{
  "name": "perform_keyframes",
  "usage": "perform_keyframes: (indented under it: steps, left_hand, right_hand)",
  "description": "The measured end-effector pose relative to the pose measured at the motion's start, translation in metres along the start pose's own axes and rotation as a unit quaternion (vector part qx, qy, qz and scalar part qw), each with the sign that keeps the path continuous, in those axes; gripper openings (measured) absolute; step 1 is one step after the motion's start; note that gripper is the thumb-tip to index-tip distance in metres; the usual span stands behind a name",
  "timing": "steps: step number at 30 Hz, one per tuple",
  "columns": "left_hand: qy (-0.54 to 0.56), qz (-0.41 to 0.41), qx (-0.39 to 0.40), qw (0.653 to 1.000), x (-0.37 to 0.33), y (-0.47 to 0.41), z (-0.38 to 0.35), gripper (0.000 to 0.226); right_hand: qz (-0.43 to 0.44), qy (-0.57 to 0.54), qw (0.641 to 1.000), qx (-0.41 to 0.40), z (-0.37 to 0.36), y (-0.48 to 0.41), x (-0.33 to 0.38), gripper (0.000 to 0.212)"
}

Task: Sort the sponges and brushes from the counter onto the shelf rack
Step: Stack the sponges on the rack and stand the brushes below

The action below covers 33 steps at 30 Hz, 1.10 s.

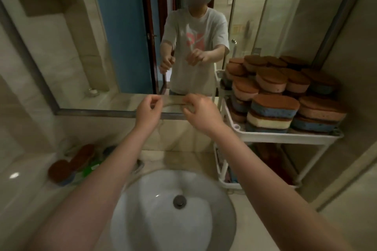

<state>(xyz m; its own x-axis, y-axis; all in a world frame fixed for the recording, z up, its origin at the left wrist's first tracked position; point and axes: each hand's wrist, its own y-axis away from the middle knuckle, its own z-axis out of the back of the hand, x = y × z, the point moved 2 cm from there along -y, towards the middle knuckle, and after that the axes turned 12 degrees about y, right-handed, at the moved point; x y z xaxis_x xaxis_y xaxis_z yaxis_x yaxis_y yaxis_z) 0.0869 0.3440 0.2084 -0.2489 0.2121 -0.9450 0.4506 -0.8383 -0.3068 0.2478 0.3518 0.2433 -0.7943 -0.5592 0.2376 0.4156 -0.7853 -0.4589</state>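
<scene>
Pale bathroom tile and a wide mirror [81, 57] fill the view ahead of me, with a white sink [173, 210] set into the counter [26, 199] below. Starting at the left, a few brown-topped sponges [70, 164] lie on the counter beside something green that I cannot make out through the blur, so that corner is not yet cleared. Moving inward, my left hand [148, 111] is raised over the basin with its grip pinched shut on one end of a thin wire-like loop [173, 104]; my right hand [199, 112] has its grip pinched on the other end, the strand arching between them. Whether this is a brush handle or only a hanging loop, I cannot tell. A faint strand seems to trail down from the left hand toward the basin. At the right stands the white shelf rack [285, 136], its top tier heaped with stacked sponges [275, 106] in brown, pink, blue and cream, some leaning at the edge. My worry is the sink directly beneath: if either pinch slips, the thin piece could drop into the bowl by the drain [179, 201]. Carrying it right, my forearm could also brush the crowded pile and topple a stack off the rack.
</scene>
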Motion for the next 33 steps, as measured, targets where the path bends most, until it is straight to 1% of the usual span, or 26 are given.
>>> perform_keyframes:
  steps: [5, 8, 10, 12, 16, 20, 25, 27, 30, 33]
  left_hand:
    - [-0.025, 0.093, -0.021, 0.995, 0.072, -0.005, 0.097, 0.005]
    - [-0.051, 0.148, 0.009, 0.988, 0.111, -0.006, 0.152, 0.006]
    - [-0.071, 0.183, 0.016, 0.980, 0.134, -0.005, 0.184, 0.003]
    - [-0.086, 0.205, 0.004, 0.975, 0.158, -0.005, 0.215, 0.004]
    - [-0.114, 0.250, -0.001, 0.962, 0.194, -0.002, 0.261, 0.013]
    - [-0.120, 0.304, -0.026, 0.945, 0.232, 0.003, 0.304, 0.018]
    - [-0.152, 0.320, -0.057, 0.933, 0.264, 0.009, 0.338, 0.036]
    - [-0.171, 0.325, -0.069, 0.927, 0.275, 0.010, 0.347, 0.042]
    - [-0.216, 0.335, -0.075, 0.914, 0.291, 0.008, 0.355, 0.054]
    - [-0.249, 0.338, -0.063, 0.905, 0.302, 0.003, 0.354, 0.064]
  right_hand:
    - [-0.052, -0.075, 0.988, 0.128, -0.074, -0.006, 0.065, 0.022]
    - [-0.059, -0.093, 0.976, 0.186, -0.120, -0.007, 0.101, 0.022]
    - [-0.056, -0.104, 0.967, 0.225, -0.150, -0.006, 0.124, 0.022]
    - [-0.049, -0.109, 0.959, 0.255, -0.178, -0.005, 0.147, 0.021]
    - [-0.040, -0.094, 0.953, 0.284, -0.220, -0.007, 0.182, 0.022]
    - [0.014, -0.036, 0.948, 0.316, -0.259, -0.018, 0.211, 0.027]
    - [0.092, 0.064, 0.920, 0.374, -0.317, -0.040, 0.229, 0.039]
    - [0.118, 0.119, 0.903, 0.397, -0.341, -0.047, 0.235, 0.049]
    - [0.165, 0.190, 0.861, 0.441, -0.372, -0.052, 0.242, 0.060]
    - [0.211, 0.220, 0.843, 0.444, -0.395, -0.056, 0.247, 0.055]
